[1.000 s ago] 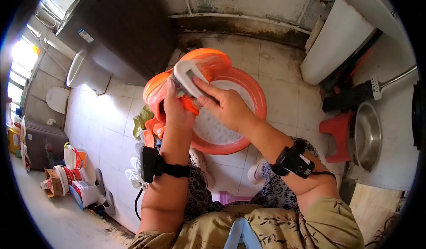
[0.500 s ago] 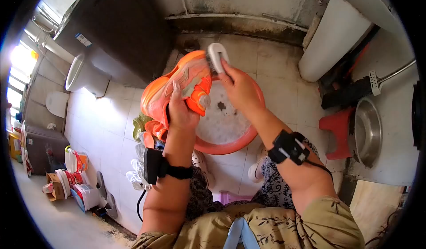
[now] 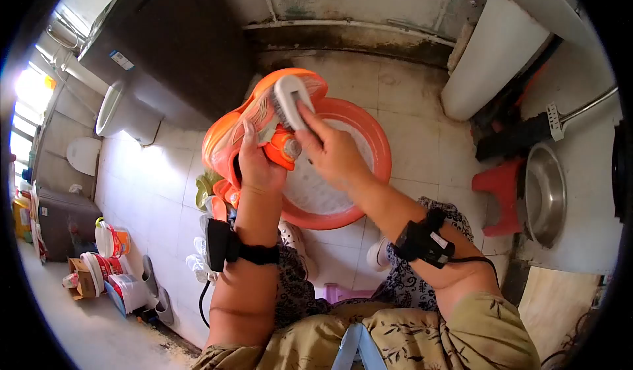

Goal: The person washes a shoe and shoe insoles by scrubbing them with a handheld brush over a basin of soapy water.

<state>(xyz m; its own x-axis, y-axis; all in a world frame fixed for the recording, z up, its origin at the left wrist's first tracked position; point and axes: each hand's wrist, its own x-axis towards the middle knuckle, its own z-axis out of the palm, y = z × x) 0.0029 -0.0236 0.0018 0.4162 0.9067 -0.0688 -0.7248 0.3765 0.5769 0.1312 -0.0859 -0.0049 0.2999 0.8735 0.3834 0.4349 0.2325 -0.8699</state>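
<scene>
My left hand point(image 3: 260, 167) is closed around an orange sneaker point(image 3: 224, 133), which is held up on its side over the left part of the basin. In my right hand point(image 3: 335, 154) is a white scrub brush point(image 3: 290, 94), its dark bristles against the side of the sneaker near the toe end. Beneath both hands, a round orange-red basin point(image 3: 377, 152) on the floor holds cloudy, sudsy water point(image 3: 323, 189). My left palm and part of the sneaker's opening are hidden.
Left of the basin are green shoes point(image 3: 204, 191) and white shoes point(image 3: 196, 266). A red stool point(image 3: 496, 195) and a metal bowl point(image 3: 546, 195) stand at the right. Buckets point(image 3: 112, 240) and grey slippers point(image 3: 163, 304) lie far left; a large dark appliance point(image 3: 178, 54) is behind.
The brush in my right hand has moved left and slightly down along the sneaker, away from its toe tip. The sneaker has shifted a little left and up.
</scene>
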